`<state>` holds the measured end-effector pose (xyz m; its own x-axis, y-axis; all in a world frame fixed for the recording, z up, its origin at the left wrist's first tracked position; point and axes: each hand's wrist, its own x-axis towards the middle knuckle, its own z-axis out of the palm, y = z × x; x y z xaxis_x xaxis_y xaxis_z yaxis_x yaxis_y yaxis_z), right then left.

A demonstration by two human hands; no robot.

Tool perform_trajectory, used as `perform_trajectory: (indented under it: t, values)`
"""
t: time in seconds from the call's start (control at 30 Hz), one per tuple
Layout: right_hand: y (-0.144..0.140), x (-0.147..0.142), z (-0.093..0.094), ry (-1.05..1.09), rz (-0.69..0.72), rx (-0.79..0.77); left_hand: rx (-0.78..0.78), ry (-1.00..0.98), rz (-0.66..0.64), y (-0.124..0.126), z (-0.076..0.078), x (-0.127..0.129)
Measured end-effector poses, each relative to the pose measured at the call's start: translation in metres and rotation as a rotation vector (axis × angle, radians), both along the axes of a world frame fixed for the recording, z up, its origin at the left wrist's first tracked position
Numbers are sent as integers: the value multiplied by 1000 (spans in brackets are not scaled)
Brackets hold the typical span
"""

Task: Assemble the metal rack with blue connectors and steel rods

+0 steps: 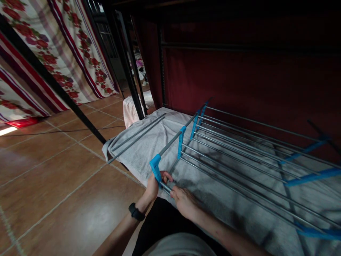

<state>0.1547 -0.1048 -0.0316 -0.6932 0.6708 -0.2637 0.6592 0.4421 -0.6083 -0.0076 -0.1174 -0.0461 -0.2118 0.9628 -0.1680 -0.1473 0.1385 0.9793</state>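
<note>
A drying rack with thin metal rods [239, 146] and blue plastic brackets [180, 144] lies across a grey cloth. At its near left corner is a blue plastic corner piece [155, 167] on the end of a grey tube [170, 142]. My left hand [152, 185] is closed around the lower part of this corner piece, its fingers curled behind it. My right hand [184, 202] grips a metal rod [165, 187] that meets the corner piece from below right. The palm side of the right hand is hidden.
The grey cloth [149, 145] covers a low platform. Two loose grey tubes [136, 140] lie on its left part. A black metal post [66, 96] slants down at the left. Beyond are tiled floor [66, 185], a floral curtain [71, 46] and a dark red panel [239, 78] behind the rack.
</note>
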Motion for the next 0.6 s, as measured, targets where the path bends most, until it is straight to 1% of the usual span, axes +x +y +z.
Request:
perform_trajectory:
  t: [0.2, 0.37, 0.5, 0.6]
  values:
    - [3, -1, -4, 55, -31, -60, -10, 41, -37, 2, 0, 1]
    - [4, -4, -8, 80, -50, -56, -9, 11, -32, 4, -1, 0]
    - [5, -5, -8, 89, -68, -74, 16, -25, -45, 4, -7, -1]
    - [6, -3, -5, 97, -61, -91, 31, -25, -106, 5, -12, -7]
